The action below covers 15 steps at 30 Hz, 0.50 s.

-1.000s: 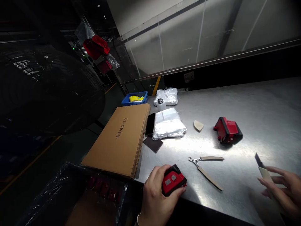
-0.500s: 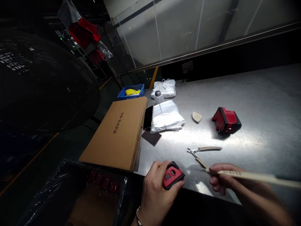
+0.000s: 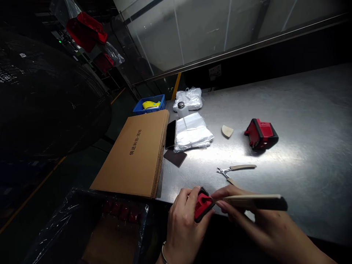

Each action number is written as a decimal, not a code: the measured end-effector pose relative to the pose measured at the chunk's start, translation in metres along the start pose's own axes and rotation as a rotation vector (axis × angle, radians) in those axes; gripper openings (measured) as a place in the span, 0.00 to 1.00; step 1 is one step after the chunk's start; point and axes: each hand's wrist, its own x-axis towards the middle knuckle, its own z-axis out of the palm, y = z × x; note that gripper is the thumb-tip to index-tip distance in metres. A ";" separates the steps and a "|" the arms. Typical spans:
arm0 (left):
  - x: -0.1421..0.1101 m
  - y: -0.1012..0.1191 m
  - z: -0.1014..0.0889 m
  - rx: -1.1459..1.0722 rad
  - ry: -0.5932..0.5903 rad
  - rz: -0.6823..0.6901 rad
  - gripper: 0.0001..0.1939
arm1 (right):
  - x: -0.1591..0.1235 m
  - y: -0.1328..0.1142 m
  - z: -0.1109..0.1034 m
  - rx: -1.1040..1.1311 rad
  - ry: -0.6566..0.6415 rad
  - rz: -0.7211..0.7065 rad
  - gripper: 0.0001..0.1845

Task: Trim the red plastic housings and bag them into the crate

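My left hand [image 3: 186, 226] grips a red and black plastic housing [image 3: 203, 204] at the table's front edge. My right hand [image 3: 242, 211] pinches a flat beige strip [image 3: 251, 201] with a dark far end [image 3: 282, 203]. The strip's near tip touches or nearly touches the red face of the housing; I cannot tell which. Just beyond my hands lie beige-handled side cutters [image 3: 236, 169], partly hidden by my right hand. A second red and black housing [image 3: 261, 134] stands farther back, next to a small beige wedge-shaped piece [image 3: 227, 131].
A stainless steel table [image 3: 302, 110] carries clear plastic bags [image 3: 191, 132], a bottle [image 3: 180, 110], a phone [image 3: 170, 134] and a dark pad [image 3: 175, 158]. A flat cardboard box [image 3: 134, 154] lies to the left, behind it a blue bin [image 3: 149, 104]. Plastic-wrapped red items [image 3: 118, 216] sit below.
My right hand has moved left, carrying the strip up to the housing in my left hand. The left hand has turned the housing slightly. The whole view has shifted as my head moved.
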 end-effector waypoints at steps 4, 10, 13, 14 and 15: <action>0.001 -0.002 0.000 -0.034 0.020 -0.004 0.22 | 0.005 -0.006 -0.003 -0.010 -0.147 -0.027 0.15; 0.004 0.001 -0.006 -0.185 -0.019 -0.057 0.22 | 0.015 0.001 -0.022 0.052 -0.342 0.046 0.14; 0.003 0.003 -0.007 -0.225 -0.012 -0.038 0.23 | 0.021 0.000 -0.027 0.129 -0.352 0.053 0.16; 0.002 0.003 -0.007 -0.235 -0.009 -0.035 0.23 | 0.021 -0.001 -0.027 0.142 -0.345 0.053 0.18; 0.002 0.002 -0.008 -0.244 -0.007 -0.037 0.24 | 0.021 -0.003 -0.026 0.140 -0.340 0.053 0.21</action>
